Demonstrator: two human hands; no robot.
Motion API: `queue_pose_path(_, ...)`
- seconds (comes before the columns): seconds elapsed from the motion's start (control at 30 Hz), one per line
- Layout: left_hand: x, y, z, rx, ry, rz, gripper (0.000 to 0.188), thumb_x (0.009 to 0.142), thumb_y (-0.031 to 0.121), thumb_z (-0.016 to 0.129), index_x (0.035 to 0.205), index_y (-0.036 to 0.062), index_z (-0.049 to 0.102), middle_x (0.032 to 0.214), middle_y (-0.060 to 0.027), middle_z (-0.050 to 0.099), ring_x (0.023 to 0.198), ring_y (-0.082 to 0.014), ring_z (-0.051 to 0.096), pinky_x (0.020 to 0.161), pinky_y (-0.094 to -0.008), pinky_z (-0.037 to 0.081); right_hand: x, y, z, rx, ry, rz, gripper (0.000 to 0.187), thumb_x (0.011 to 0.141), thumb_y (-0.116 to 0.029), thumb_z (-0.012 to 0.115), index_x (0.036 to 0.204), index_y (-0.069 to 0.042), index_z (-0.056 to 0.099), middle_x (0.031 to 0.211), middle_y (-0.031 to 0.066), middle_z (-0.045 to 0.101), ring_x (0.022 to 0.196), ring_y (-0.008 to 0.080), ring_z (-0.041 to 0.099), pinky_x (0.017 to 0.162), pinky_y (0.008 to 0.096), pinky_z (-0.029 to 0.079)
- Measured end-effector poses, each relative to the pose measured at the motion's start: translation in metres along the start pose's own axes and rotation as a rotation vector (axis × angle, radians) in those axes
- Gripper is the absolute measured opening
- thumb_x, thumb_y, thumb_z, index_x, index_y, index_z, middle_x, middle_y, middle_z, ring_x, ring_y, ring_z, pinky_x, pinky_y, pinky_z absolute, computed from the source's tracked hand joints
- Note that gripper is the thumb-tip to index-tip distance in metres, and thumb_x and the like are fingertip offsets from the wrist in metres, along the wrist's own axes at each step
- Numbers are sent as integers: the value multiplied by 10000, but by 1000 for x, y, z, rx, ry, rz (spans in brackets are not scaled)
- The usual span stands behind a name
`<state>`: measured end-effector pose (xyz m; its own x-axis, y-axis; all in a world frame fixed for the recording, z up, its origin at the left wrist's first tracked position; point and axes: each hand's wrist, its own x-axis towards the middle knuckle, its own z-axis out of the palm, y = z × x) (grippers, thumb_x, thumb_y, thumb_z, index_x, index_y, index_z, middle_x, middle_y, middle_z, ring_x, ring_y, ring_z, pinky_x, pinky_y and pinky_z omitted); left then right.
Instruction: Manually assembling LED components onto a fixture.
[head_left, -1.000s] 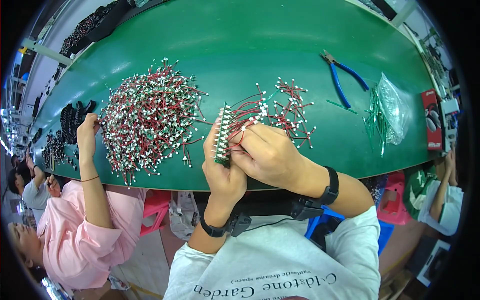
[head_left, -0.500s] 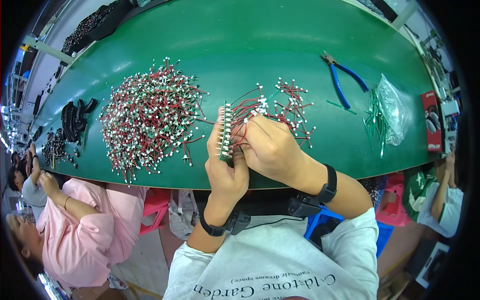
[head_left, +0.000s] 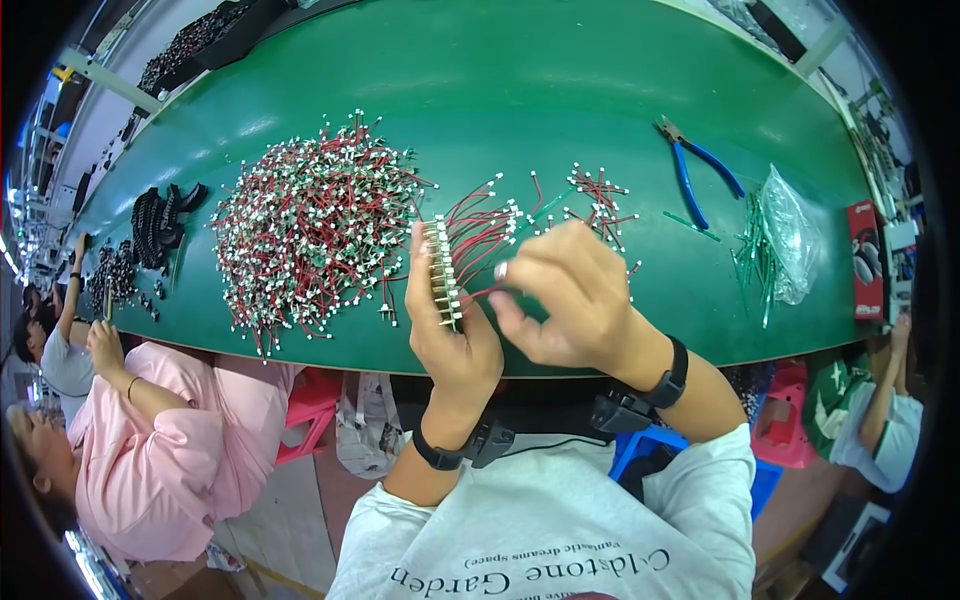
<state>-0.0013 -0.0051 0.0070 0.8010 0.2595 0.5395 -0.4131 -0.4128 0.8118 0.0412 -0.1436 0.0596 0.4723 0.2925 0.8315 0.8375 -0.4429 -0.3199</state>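
Head view: beside a pink-shirted co-worker (head_left: 150, 470), a heap of red-wired white plugs (head_left: 310, 225) nearly reaches the front edge of a smooth green tabletop (head_left: 540, 85). The left hand (head_left: 455, 345) grips a long pale connector strip (head_left: 441, 270); the right hand (head_left: 575, 300) curls at its red wires (head_left: 487, 233), pinch unclear. Bare green stretches behind, rightward to blue-handled metal pliers (head_left: 687, 185).

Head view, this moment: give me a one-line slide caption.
Left hand holds a row of small connectors with red wires, right hand beside them; wire pile and blue pliers on green table.
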Motion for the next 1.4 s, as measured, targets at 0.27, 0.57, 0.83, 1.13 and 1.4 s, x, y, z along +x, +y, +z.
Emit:
queue_pose_path(0.27, 1, -3, 1, 43, 58, 64, 443, 985, 134, 517, 1363, -54, 384, 1414, -330, 420, 1293, -437, 477, 1035, -449, 440, -4, -4, -2, 6, 200, -213, 330, 594, -42, 813, 871, -53, 636, 842, 47, 525, 610, 174, 530, 514, 278, 433)
queue_pose_path(0.57, 7, -4, 7, 43, 110, 225, 487, 883, 101, 661, 1295, -39, 443, 1346, -329, 487, 1263, -460, 498, 1051, -480, 426, -9, -3, 5, -45, -28, -282, 340, 558, -23, 748, 893, -29, 690, 805, 47, 541, 581, 173, 547, 445, 276, 414)
queue_pose_path(0.83, 9, 2, 3, -5, 40, 130, 481, 867, 5, 610, 1318, -44, 451, 1362, -300, 494, 1269, -430, 507, 1049, -447, 423, -9, -6, 7, -58, -37, -306, 280, 572, 23, 731, 842, 21, 655, 784, 78, 569, 597, 210, 583, 472, 305, 472)
queue_pose_path(1.13, 10, 3, 3, -129, -30, 47, 496, 827, -124, 526, 1315, -49, 472, 1359, -287, 518, 1257, -371, 539, 1030, -391, 434, -6, -3, 12, -38, -63, -245, 293, 579, -85, 648, 848, 27, 619, 834, 98, 582, 694, 228, 621, 585, 324, 529)
queue_pose_path(1.4, 8, -1, 0, -216, -108, -27, 518, 794, -119, 477, 1307, -51, 494, 1338, -251, 554, 1230, -331, 566, 1030, -376, 434, -6, -8, 11, 63, -110, -161, 251, 638, 33, 737, 862, 37, 625, 815, 110, 586, 631, 254, 591, 530, 340, 488)
